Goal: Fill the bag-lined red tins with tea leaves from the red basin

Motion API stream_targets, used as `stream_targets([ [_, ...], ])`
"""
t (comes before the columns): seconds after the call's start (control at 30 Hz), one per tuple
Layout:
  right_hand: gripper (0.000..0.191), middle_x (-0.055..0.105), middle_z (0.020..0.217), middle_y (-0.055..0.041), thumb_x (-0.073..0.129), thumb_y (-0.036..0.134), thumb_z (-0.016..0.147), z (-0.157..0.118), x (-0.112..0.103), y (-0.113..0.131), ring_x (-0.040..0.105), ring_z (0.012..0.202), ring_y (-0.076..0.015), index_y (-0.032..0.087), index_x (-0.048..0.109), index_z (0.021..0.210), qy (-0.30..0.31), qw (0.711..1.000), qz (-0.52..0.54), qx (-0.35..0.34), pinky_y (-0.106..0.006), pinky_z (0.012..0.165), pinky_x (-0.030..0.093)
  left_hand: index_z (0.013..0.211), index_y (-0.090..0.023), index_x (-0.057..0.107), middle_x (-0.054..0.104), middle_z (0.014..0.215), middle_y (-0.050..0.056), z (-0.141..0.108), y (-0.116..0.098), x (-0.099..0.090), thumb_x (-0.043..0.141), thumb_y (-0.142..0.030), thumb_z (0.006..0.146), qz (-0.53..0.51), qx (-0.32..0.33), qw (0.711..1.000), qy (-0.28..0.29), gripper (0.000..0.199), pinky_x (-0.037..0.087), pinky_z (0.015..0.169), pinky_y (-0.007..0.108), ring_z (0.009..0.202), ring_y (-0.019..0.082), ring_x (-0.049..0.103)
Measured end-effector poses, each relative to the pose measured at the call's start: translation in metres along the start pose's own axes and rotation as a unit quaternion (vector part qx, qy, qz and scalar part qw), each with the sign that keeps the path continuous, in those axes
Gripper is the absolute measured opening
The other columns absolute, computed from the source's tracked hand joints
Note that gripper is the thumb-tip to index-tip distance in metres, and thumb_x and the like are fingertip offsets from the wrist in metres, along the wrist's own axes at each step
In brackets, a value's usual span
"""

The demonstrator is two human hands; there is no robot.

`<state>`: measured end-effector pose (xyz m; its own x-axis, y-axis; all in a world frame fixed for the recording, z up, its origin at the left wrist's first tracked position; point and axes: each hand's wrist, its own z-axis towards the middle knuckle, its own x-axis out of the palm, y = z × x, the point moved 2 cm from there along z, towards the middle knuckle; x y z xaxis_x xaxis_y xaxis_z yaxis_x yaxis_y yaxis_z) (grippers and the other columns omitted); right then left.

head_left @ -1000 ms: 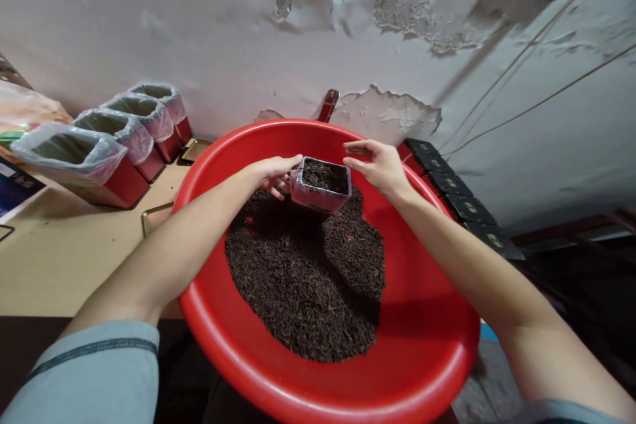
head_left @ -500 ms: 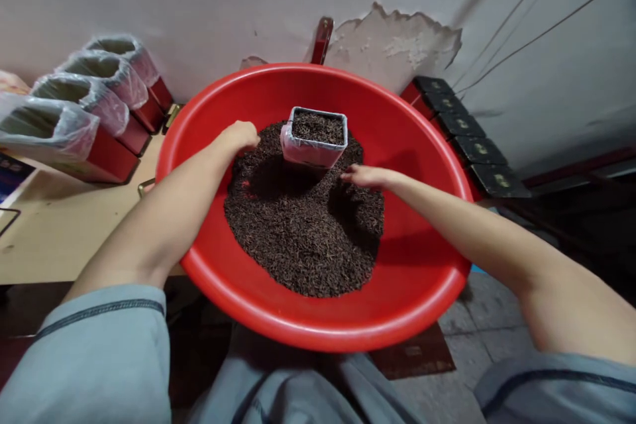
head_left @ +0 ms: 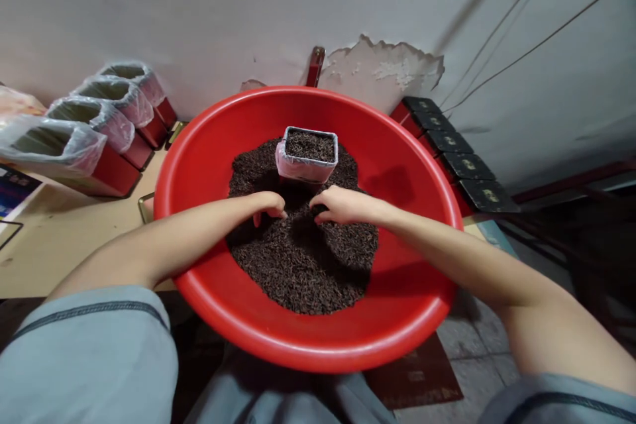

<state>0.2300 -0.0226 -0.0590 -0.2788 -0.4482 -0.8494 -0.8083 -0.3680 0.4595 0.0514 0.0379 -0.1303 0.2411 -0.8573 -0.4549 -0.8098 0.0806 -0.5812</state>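
Note:
A large red plastic basin (head_left: 308, 351) holds a heap of loose dark tea leaves (head_left: 303, 278). Toward the back of the heap stands a rectangular tin (head_left: 305, 169), lined with clear plastic and filled with tea leaves to near its rim. My left hand (head_left: 271, 204) is in front of the tin on the left, low over the heap, its fingers curled down and their contents hidden. On the right, close to the tin's front corner, my right hand (head_left: 342, 204) curls around some dark tea leaves. Neither hand grips the tin.
Several red tins (head_left: 116, 165) with plastic liners and open tops stand in a row on the wooden table (head_left: 64, 245) at left. Several dark-lidded tins (head_left: 467, 165) line the right side behind the basin. A peeling wall (head_left: 209, 20) rises behind.
My left hand has come from the heap's left back edge inward and toward me. My right hand has moved left, and its fingers are more curled. The camera view has shifted slightly.

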Motion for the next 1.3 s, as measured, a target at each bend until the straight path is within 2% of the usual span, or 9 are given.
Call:
stream_targets([
  [0.13,0.014,0.073,0.069,0.0027,0.075,0.029,0.085,-0.014,-0.061,0.015,0.063,0.053,-0.0138,0.028,0.081,0.097,-0.021,1.0,-0.015,-0.015,-0.029,0.064,0.05,0.108,-0.022,0.079,0.074,0.086,0.015,-0.02,-0.011,-0.019,0.091,-0.063,0.059,0.062,-0.031,0.997,0.036,0.066,0.064,0.077,0.065,0.082,0.045,0.077],
  [0.27,0.021,0.073,0.067,0.0033,0.078,0.034,0.083,-0.015,-0.109,0.011,0.063,0.053,-0.014,0.028,0.082,0.103,-0.101,0.994,-0.03,-0.009,-0.028,0.061,0.05,0.101,-0.021,0.079,0.071,0.07,0.008,-0.064,-0.05,-0.062,0.093,-0.042,0.063,0.126,-0.033,0.99,0.058,0.045,0.063,0.085,0.058,0.085,0.04,0.076],
  [0.33,0.022,0.074,0.07,0.0025,0.081,0.034,0.081,-0.008,-0.123,0.007,0.066,0.059,-0.0154,0.027,0.083,0.102,-0.151,0.988,-0.041,-0.006,-0.029,0.065,0.052,0.094,-0.02,0.081,0.072,0.073,0.008,-0.087,-0.078,-0.086,0.09,-0.034,0.067,0.12,0.008,0.993,0.01,0.032,0.062,0.088,0.051,0.092,0.038,0.076],
  [0.4,0.021,0.076,0.075,0.0021,0.082,0.031,0.079,0.003,-0.131,0.005,0.069,0.066,-0.0168,0.026,0.084,0.1,-0.193,0.98,-0.046,-0.006,-0.03,0.071,0.054,0.09,-0.019,0.081,0.07,0.071,0.005,-0.102,-0.103,-0.108,0.086,-0.027,0.071,0.126,0.039,0.988,-0.073,0.021,0.06,0.089,0.045,0.097,0.035,0.075],
  [0.53,0.024,0.079,0.085,0.0002,0.085,0.025,0.073,0.02,-0.132,0.001,0.074,0.084,-0.0215,0.025,0.084,0.097,-0.268,0.963,-0.02,-0.022,-0.035,0.086,0.058,0.095,-0.016,0.082,0.066,0.064,0.002,-0.103,-0.128,-0.129,0.078,-0.012,0.074,0.145,0.102,0.953,-0.247,0.021,0.058,0.09,0.04,0.095,0.03,0.075],
  [0.67,0.028,0.081,0.095,-0.0026,0.084,0.021,0.073,0.02,-0.122,-0.004,0.075,0.096,-0.0252,0.022,0.084,0.1,-0.323,0.944,0.065,-0.023,-0.041,0.097,0.058,0.107,-0.016,0.082,0.074,0.076,0.004,-0.091,-0.121,-0.126,0.073,-0.007,0.075,0.143,0.183,0.919,-0.317,0.034,0.057,0.092,0.039,0.09,0.025,0.075],
  [0.9,0.027,0.081,0.102,-0.0047,0.08,0.019,0.076,0.021,-0.111,-0.012,0.075,0.099,-0.0243,0.019,0.083,0.103,-0.361,0.921,0.143,-0.033,-0.04,0.097,0.059,0.112,-0.013,0.08,0.08,0.099,0.008,-0.086,-0.104,-0.125,0.069,-0.012,0.079,0.116,0.266,0.879,-0.377,0.034,0.055,0.098,0.034,0.094,0.02,0.074],
  [1.07,0.023,0.082,0.095,-0.0062,0.078,0.017,0.078,0.028,-0.118,-0.007,0.076,0.092,-0.0254,0.015,0.083,0.1,-0.344,0.934,0.088,-0.032,-0.039,0.092,0.059,0.107,-0.014,0.081,0.079,0.088,0.005,-0.078,-0.113,-0.131,0.068,-0.014,0.083,0.152,0.281,0.866,-0.386,0.027,0.054,0.098,0.034,0.087,0.017,0.074],
  [1.3,0.025,0.081,0.087,-0.0087,0.075,0.027,0.087,0.026,-0.123,-0.01,0.077,0.077,-0.0221,0.01,0.082,0.104,-0.328,0.941,0.082,-0.013,-0.034,0.082,0.059,0.102,-0.012,0.082,0.076,0.073,0.003,-0.08,-0.12,-0.134,0.07,-0.016,0.085,0.176,0.287,0.856,-0.392,0.021,0.055,0.092,0.034,0.075,0.016,0.074],
])
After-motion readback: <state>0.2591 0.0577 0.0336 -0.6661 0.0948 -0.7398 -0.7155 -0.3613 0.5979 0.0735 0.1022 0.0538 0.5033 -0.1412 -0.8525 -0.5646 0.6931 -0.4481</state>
